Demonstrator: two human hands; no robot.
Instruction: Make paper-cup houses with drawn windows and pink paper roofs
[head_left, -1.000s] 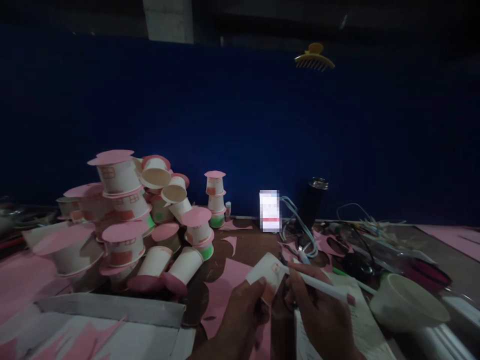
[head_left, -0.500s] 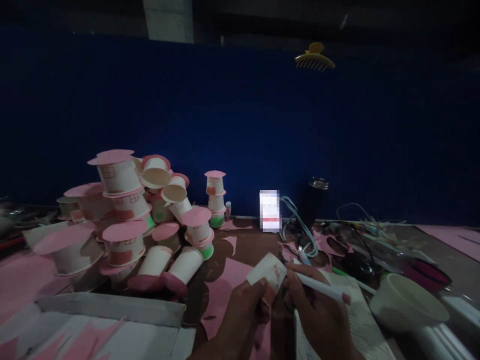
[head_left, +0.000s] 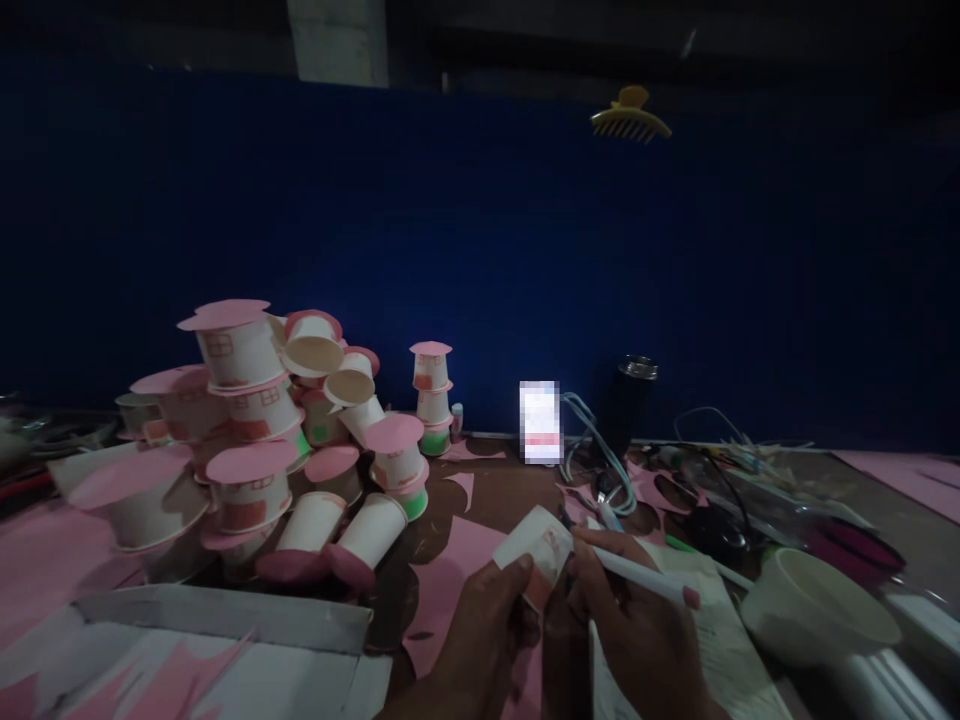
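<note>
A blue wall (head_left: 480,230) is standing behind the brown worktop (head_left: 495,492).
The left hand (head_left: 491,615) is gripping a paper cup (head_left: 529,541), and the right hand (head_left: 637,620) is holding a white pen (head_left: 637,572) up to it.

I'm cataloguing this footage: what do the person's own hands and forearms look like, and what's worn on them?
The left hand and right hand are both bare, without gloves. I can make out no rings, wristbands, cables or markings, though the light is dim. No sleeve shows on the parts of the forearms in view.
</note>
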